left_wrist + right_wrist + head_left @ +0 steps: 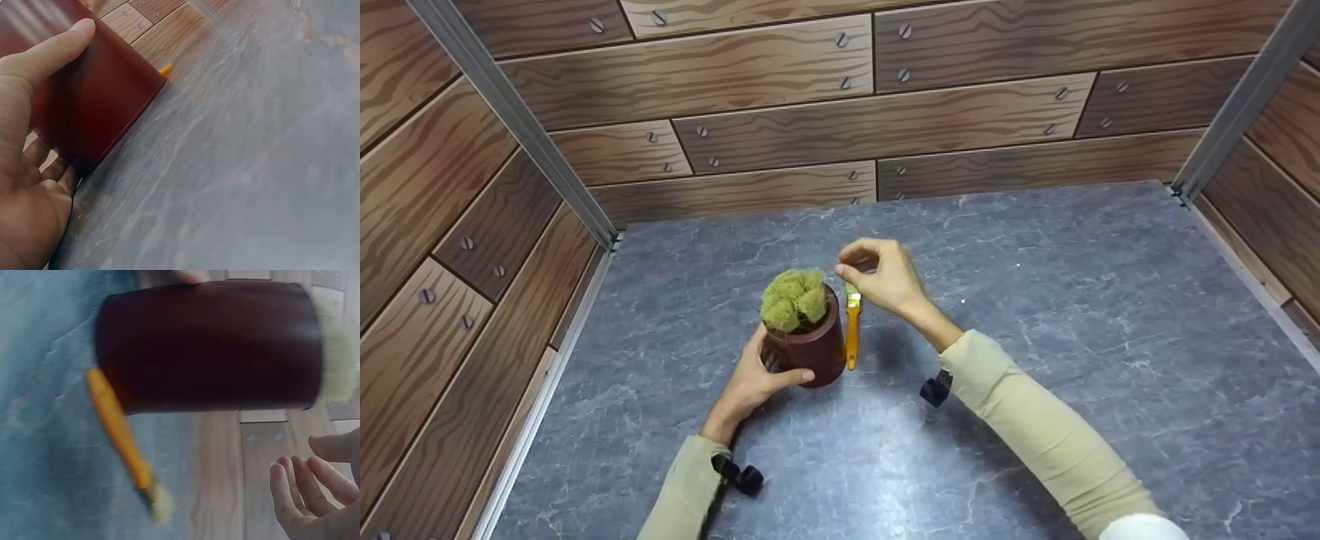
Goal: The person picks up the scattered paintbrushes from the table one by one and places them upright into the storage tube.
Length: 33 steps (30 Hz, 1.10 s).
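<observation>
A dark red cylindrical pot [819, 351] stands on the grey marbled tabletop, with a bushy yellow-green plant [793, 301] rising from its top. My left hand [751, 379] grips the pot from the left, thumb across its near side and fingers round behind. Right beside the pot lies a small paintbrush [852, 330] with an orange handle and pale bristles, its bristle end partly behind my right hand [889, 279]. That hand hovers to the right of the plant, fingers loosely bent. In the right wrist view nothing shows between its thumb and fingers [306, 486].
Wood-patterned panels [780, 127] close off the back and both sides, joined by grey metal corner posts [521, 120]. Small white specks [963, 301] dot the tabletop [1080, 300] right of my right hand. Black wrist cameras [936, 388] stick out from both sleeves.
</observation>
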{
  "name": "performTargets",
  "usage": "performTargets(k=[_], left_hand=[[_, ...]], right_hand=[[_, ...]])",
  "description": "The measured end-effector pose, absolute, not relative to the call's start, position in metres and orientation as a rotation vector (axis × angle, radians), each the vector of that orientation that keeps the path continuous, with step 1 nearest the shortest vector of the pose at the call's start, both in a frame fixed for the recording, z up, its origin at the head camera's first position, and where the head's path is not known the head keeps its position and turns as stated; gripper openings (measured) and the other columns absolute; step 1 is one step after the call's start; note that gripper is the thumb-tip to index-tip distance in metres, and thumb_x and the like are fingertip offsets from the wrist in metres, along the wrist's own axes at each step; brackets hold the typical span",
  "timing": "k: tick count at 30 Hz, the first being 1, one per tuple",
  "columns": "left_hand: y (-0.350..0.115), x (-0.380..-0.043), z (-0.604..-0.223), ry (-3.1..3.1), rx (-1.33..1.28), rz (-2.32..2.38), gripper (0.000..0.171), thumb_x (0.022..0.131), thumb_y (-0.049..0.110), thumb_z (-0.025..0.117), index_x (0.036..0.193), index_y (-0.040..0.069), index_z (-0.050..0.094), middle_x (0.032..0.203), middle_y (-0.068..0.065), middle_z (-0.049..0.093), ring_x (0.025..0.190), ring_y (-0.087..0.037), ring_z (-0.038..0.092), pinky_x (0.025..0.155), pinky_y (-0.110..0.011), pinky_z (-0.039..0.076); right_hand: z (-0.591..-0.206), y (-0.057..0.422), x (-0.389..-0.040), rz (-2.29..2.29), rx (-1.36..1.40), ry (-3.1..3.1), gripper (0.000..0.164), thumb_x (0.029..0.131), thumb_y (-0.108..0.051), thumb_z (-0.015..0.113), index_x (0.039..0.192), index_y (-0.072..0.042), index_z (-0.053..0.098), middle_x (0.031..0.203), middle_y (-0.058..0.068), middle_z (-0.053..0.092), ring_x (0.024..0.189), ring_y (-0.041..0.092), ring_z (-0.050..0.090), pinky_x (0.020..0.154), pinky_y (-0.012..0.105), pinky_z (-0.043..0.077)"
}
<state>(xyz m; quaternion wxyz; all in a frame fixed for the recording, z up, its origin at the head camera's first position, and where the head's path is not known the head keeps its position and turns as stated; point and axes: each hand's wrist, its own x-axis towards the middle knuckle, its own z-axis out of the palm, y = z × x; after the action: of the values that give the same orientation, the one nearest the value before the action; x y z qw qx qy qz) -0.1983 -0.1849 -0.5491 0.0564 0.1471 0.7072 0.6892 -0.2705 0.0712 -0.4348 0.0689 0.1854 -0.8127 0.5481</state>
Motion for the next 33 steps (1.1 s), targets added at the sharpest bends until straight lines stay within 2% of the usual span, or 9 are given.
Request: performTargets(k=[9, 13, 19, 24, 29, 33], left_hand=[[-0.186, -0.199, -0.548, 2.162, 0.447, 2.083, 0.104, 0.081, 0.009, 0.095, 0.165, 0.028, 0.036, 0.159, -0.003, 0.054, 0.151, -0.023, 0.048, 0.13, -0.047, 0.035], [-0.185, -0.199, -0.546, 2.162, 0.435, 2.091, 0.104, 0.08, 0.009, 0.096, 0.164, 0.027, 0.038, 0.157, -0.004, 0.056, 0.15, -0.023, 0.05, 0.129, -0.045, 0.035], [-0.185, -0.199, -0.546, 2.165, 0.417, 2.095, 0.104, 0.079, 0.01, 0.096, 0.164, 0.027, 0.038, 0.157, -0.003, 0.056, 0.151, -0.023, 0.049, 0.13, -0.045, 0.034], [-0.185, -0.198, -0.548, 2.146, 0.422, 2.096, 0.106, 0.079, 0.009, 0.096, 0.165, 0.027, 0.037, 0.159, -0.004, 0.055, 0.152, -0.023, 0.047, 0.13, -0.046, 0.033], [-0.185, -0.197, -0.548, 2.159, 0.404, 2.084, 0.106, 0.079, 0.01, 0.097, 0.165, 0.028, 0.037, 0.159, -0.004, 0.054, 0.152, -0.024, 0.047, 0.13, -0.046, 0.034], [-0.185, -0.197, -0.549, 2.175, 0.403, 2.075, 0.105, 0.079, 0.012, 0.097, 0.165, 0.028, 0.038, 0.158, -0.003, 0.055, 0.152, -0.023, 0.047, 0.13, -0.046, 0.034]], right_hand=[[-0.471, 0.07, -0.276, 1.587, 0.445, -2.651, 0.017, 0.091, -0.007, 0.083, 0.105, 0.002, 0.078, 0.102, 0.017, 0.08, 0.093, 0.032, 0.077, 0.088, 0.038, 0.065], [-0.482, 0.071, -0.277, 1.548, 0.407, -2.739, 0.016, 0.086, -0.007, 0.087, 0.096, 0.0, 0.077, 0.094, 0.013, 0.079, 0.085, 0.027, 0.076, 0.079, 0.034, 0.065], [-0.495, 0.073, -0.275, 1.373, 0.325, -2.94, 0.019, 0.079, -0.011, 0.093, 0.084, -0.008, 0.074, 0.077, 0.003, 0.074, 0.066, 0.012, 0.065, 0.062, 0.022, 0.053], [-0.5, 0.071, -0.272, 1.274, 0.251, -3.022, 0.021, 0.077, -0.013, 0.094, 0.078, -0.012, 0.073, 0.077, 0.001, 0.071, 0.065, 0.015, 0.063, 0.06, 0.025, 0.053], [-0.497, 0.069, -0.271, 1.256, 0.177, -3.032, 0.023, 0.072, -0.013, 0.094, 0.076, -0.014, 0.071, 0.077, 0.002, 0.072, 0.07, 0.021, 0.067, 0.065, 0.032, 0.057], [-0.507, 0.07, -0.278, 1.285, 0.116, -3.033, 0.027, 0.068, -0.017, 0.095, 0.072, -0.018, 0.069, 0.075, -0.001, 0.069, 0.071, 0.021, 0.064, 0.065, 0.033, 0.055]])
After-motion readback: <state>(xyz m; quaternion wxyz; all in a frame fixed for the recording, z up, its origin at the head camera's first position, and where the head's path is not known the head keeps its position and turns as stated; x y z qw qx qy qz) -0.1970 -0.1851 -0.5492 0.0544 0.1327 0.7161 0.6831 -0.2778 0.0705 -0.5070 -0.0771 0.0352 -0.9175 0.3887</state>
